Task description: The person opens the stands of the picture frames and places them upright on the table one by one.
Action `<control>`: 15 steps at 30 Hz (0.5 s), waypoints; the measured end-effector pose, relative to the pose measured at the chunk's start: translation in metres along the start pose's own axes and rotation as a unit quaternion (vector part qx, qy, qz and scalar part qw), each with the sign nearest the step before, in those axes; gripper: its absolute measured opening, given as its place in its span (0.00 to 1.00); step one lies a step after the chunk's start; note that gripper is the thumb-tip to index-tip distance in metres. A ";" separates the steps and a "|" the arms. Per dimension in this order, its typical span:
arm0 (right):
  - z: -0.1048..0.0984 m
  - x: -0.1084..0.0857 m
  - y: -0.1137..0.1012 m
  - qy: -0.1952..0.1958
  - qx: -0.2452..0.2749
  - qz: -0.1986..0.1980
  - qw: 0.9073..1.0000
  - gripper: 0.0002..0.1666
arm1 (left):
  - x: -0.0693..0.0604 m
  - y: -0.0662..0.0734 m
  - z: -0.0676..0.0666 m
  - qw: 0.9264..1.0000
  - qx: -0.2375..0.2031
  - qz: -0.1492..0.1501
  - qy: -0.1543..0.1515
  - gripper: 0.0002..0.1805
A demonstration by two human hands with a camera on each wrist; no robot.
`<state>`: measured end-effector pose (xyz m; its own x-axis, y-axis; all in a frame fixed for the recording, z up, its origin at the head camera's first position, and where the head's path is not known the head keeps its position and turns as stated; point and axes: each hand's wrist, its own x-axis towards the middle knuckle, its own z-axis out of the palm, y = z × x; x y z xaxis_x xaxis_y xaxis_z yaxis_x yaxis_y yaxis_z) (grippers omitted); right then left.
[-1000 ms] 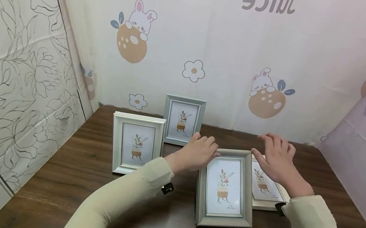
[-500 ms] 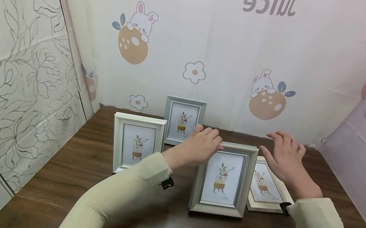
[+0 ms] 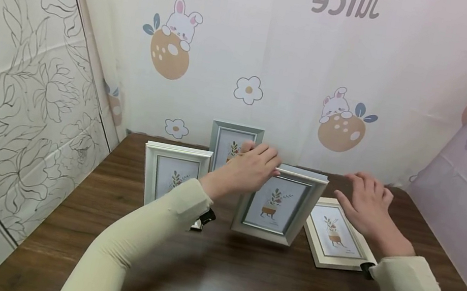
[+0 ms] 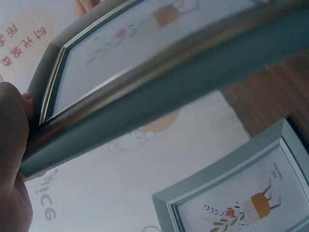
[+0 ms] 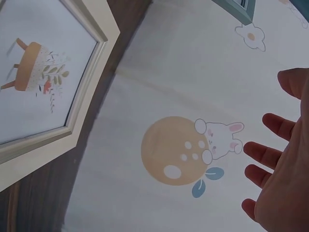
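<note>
My left hand [image 3: 247, 171] pinches a picture frame [image 3: 270, 205] by its top left corner. This frame has a pale greyish border and a potted-plant print, and it hangs slightly tilted above the table. In the left wrist view its side edge [image 4: 145, 111] crosses close to the camera, with my fingers at one corner. My right hand [image 3: 367, 204] hovers over a cream picture frame [image 3: 337, 232] lying face up, fingers spread and holding nothing. The right wrist view shows that hand [image 5: 282, 164] apart from the cream frame [image 5: 91, 96].
A white picture frame [image 3: 178, 153] stands at the left, partly behind my left forearm. Behind it a grey-blue frame [image 3: 238, 128] stands near the back curtain [image 3: 292, 73], partly covered by my left hand. The brown wooden table [image 3: 238, 280] runs underneath everything.
My left hand has raised the gripped frame from a leaning-back pose on the table, moving it back and to the left. The cream frame is now more exposed. The right hand has shifted slightly right.
</note>
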<state>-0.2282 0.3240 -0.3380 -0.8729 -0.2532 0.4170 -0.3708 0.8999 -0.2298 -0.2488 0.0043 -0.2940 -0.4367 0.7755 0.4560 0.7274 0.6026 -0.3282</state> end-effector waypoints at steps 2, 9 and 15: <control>0.002 -0.001 0.001 -0.002 -0.003 0.000 1.000 0.29 | -0.001 -0.002 0.000 1.000 0.009 -0.002 -0.002 0.15; 0.007 -0.006 0.002 -0.004 -0.001 -0.004 1.000 0.28 | -0.002 -0.005 0.001 0.999 0.032 -0.005 0.000 0.14; 0.006 -0.005 0.000 -0.003 -0.002 -0.010 1.000 0.28 | -0.001 -0.008 0.000 1.000 0.019 0.003 0.009 0.13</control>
<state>-0.2253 0.3235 -0.3453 -0.8675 -0.2723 0.4163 -0.3863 0.8960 -0.2190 -0.2542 -0.0008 -0.2918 -0.4224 0.7753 0.4696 0.7088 0.6055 -0.3619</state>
